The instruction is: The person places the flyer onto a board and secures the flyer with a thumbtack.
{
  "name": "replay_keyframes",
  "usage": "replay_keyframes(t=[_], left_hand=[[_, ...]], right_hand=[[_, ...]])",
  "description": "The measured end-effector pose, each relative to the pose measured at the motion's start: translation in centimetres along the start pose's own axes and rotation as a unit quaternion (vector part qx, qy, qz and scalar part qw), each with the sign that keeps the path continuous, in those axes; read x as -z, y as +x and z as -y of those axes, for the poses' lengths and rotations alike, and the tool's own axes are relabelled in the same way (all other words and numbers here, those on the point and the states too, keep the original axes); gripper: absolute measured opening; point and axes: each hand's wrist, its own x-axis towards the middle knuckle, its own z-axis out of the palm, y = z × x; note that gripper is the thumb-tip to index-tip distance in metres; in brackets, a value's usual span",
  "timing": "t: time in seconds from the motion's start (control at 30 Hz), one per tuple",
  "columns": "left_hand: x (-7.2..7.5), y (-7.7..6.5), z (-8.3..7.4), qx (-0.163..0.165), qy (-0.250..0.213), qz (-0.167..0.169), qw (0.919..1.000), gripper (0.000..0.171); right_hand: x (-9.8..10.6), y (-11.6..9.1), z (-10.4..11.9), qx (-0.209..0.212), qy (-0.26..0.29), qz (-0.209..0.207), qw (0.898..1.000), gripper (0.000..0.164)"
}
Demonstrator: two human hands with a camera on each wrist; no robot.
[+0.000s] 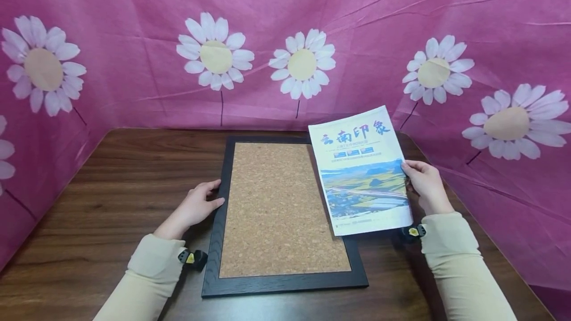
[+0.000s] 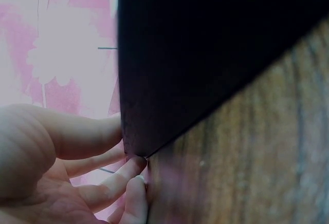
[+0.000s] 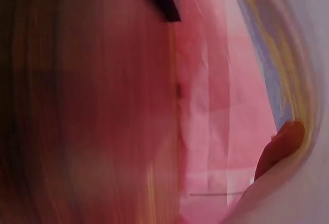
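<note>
A cork board (image 1: 276, 212) in a black frame (image 1: 285, 286) lies flat on the wooden table. My left hand (image 1: 196, 204) touches the frame's left edge with thumb and fingers. In the left wrist view, the thumb and fingertips (image 2: 136, 165) meet the dark side of the frame. With thumb on top, my right hand (image 1: 428, 185) grips the right edge of a booklet (image 1: 361, 182). The booklet has large Chinese characters and a landscape picture on its front. It is held tilted over the board's right part, hiding some of the cork and frame.
Brown wood of the table (image 1: 134, 177) shows on both sides of the board. A pink cloth (image 1: 147, 28) printed with white daisies hangs behind and beside the table. Each wrist wears a small black camera (image 1: 193, 258) at the sleeve.
</note>
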Motion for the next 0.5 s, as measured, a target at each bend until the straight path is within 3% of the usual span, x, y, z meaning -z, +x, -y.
replay_keyframes(t=[0.23,0.5], left_hand=[[0.0,0.0,0.1,-0.002,0.000,0.002,1.0000,0.057],[-0.1,0.1,0.2,0.005,-0.004,0.003,1.0000,0.057]], right_hand=[[-1.6,-0.1,0.3,0.011,-0.040,0.045,0.998,0.050],[-2.8,-0.6,0.5,-0.002,-0.029,0.097,0.995,0.051]])
